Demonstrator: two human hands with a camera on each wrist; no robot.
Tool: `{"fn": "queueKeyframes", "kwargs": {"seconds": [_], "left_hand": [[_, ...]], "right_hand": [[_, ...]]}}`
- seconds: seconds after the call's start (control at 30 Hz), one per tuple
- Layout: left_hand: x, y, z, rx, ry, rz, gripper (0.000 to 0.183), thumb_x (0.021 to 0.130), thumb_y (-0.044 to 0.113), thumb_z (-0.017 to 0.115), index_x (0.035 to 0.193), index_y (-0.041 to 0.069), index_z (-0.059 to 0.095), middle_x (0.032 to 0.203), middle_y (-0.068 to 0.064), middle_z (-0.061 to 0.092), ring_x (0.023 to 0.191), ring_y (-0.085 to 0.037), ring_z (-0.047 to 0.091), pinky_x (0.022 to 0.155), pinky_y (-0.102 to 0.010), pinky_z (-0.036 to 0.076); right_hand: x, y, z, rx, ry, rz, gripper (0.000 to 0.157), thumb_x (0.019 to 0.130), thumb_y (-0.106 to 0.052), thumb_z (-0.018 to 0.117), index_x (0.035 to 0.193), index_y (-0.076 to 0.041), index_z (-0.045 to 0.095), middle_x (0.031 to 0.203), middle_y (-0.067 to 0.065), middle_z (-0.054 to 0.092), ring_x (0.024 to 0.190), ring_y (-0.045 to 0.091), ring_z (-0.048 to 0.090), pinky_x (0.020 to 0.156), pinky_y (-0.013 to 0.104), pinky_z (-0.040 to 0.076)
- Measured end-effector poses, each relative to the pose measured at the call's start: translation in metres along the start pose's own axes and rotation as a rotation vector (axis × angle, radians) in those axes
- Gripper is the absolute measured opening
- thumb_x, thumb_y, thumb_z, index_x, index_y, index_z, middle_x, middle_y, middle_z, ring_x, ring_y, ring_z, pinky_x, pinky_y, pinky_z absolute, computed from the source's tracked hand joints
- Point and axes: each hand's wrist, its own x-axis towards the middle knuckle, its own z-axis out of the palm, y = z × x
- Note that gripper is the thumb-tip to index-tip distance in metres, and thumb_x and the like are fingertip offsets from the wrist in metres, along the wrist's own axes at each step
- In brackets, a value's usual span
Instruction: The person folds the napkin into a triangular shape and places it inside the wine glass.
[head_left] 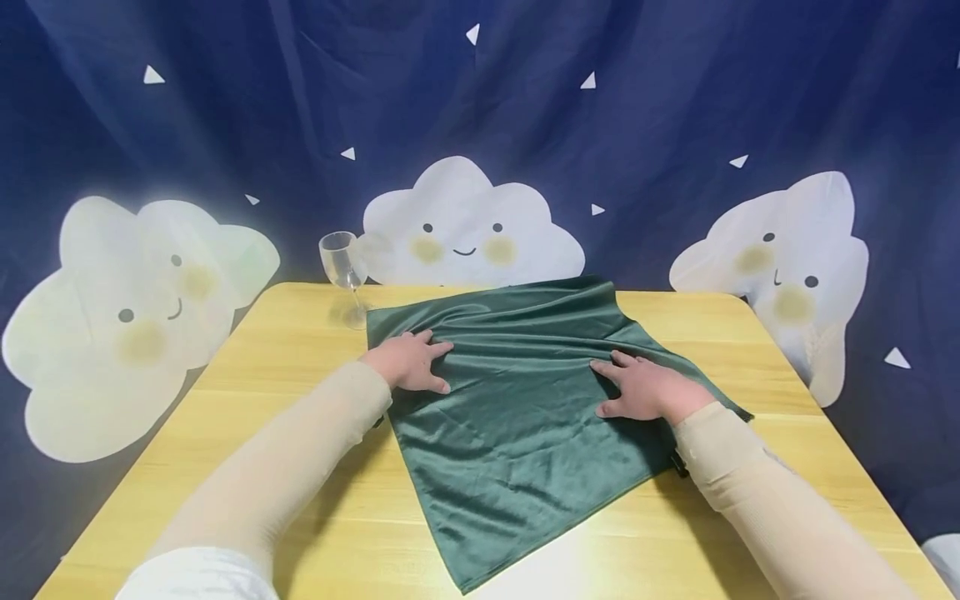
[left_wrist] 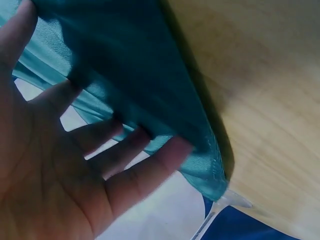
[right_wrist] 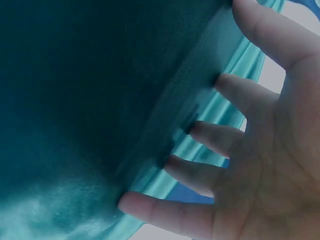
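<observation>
A dark green satin cloth [head_left: 517,450] lies across the table, wrinkled along its far part, one corner pointing toward the near edge. On its left side my left hand [head_left: 408,362] rests with fingers spread; in the left wrist view the fingertips touch the fabric and nothing is gripped. My right hand [head_left: 645,390] presses the right part of the cloth with spread fingers, and in the right wrist view its fingertips [right_wrist: 135,205] meet the surface. Just beyond the cloth's far left corner stands a clear stemmed wine glass [head_left: 345,267], upright and near the left hand.
The light wooden table [head_left: 300,358] has rounded far corners. Behind it hangs a dark blue curtain [head_left: 637,125] printed with smiling white clouds and small triangles. The glass stands close to the table's far edge.
</observation>
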Motion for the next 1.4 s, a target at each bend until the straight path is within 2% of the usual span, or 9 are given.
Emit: {"fn": "queueKeyframes", "kwargs": {"seconds": [0.17, 0.37, 0.63, 1.0, 1.23, 1.4], "left_hand": [[-0.005, 0.004, 0.006, 0.001, 0.01, -0.063, 0.096, 0.086, 0.073, 0.063, 0.162, 0.029, 0.025, 0.163, -0.027, 0.017, 0.146, -0.051, 0.022, 0.112, -0.062, 0.029], [-0.011, 0.008, 0.011, -0.029, 0.014, -0.131, 0.099, 0.085, 0.075, 0.061, 0.163, 0.027, 0.023, 0.16, -0.033, 0.017, 0.143, -0.055, 0.025, 0.108, -0.062, 0.034], [-0.013, 0.01, 0.014, -0.027, 0.015, -0.177, 0.101, 0.085, 0.077, 0.057, 0.163, 0.024, 0.021, 0.156, -0.04, 0.018, 0.14, -0.055, 0.03, 0.109, -0.058, 0.035], [0.0, -0.011, 0.011, -0.005, 0.047, -0.149, 0.1, 0.085, 0.081, 0.053, 0.163, 0.028, 0.02, 0.159, -0.036, 0.019, 0.14, -0.055, 0.03, 0.108, -0.062, 0.033], [0.005, -0.017, 0.012, -0.004, 0.067, -0.135, 0.097, 0.087, 0.08, 0.049, 0.163, 0.027, 0.02, 0.16, -0.035, 0.017, 0.142, -0.055, 0.028, 0.106, -0.064, 0.035], [0.005, -0.014, 0.012, 0.064, 0.11, -0.117, 0.098, 0.088, 0.081, 0.047, 0.163, 0.023, 0.022, 0.162, -0.031, 0.018, 0.143, -0.054, 0.026, 0.106, -0.064, 0.035]], "right_hand": [[0.01, 0.01, -0.002, 0.017, 0.01, -0.009, 0.087, 0.091, -0.057, 0.068, 0.158, -0.013, 0.036, 0.159, 0.035, 0.02, 0.142, 0.056, 0.025, 0.103, 0.064, 0.038], [0.023, 0.021, -0.004, 0.033, 0.017, 0.002, 0.088, 0.093, -0.057, 0.066, 0.16, -0.012, 0.031, 0.159, 0.036, 0.017, 0.142, 0.058, 0.021, 0.104, 0.068, 0.034], [0.046, 0.031, -0.011, 0.072, 0.0, -0.028, 0.085, 0.095, -0.052, 0.066, 0.16, -0.011, 0.03, 0.161, 0.034, 0.013, 0.145, 0.056, 0.016, 0.107, 0.069, 0.029], [0.064, 0.037, -0.016, 0.089, 0.014, -0.039, 0.084, 0.097, -0.05, 0.064, 0.161, -0.01, 0.027, 0.162, 0.032, 0.011, 0.146, 0.054, 0.012, 0.11, 0.068, 0.026], [0.063, 0.035, -0.014, 0.071, 0.063, -0.035, 0.084, 0.097, -0.052, 0.063, 0.161, -0.012, 0.026, 0.162, 0.032, 0.013, 0.146, 0.054, 0.013, 0.11, 0.068, 0.026], [0.056, 0.033, -0.012, 0.03, 0.12, -0.07, 0.081, 0.097, -0.051, 0.063, 0.161, -0.013, 0.029, 0.162, 0.03, 0.016, 0.147, 0.053, 0.014, 0.11, 0.068, 0.026]]}}
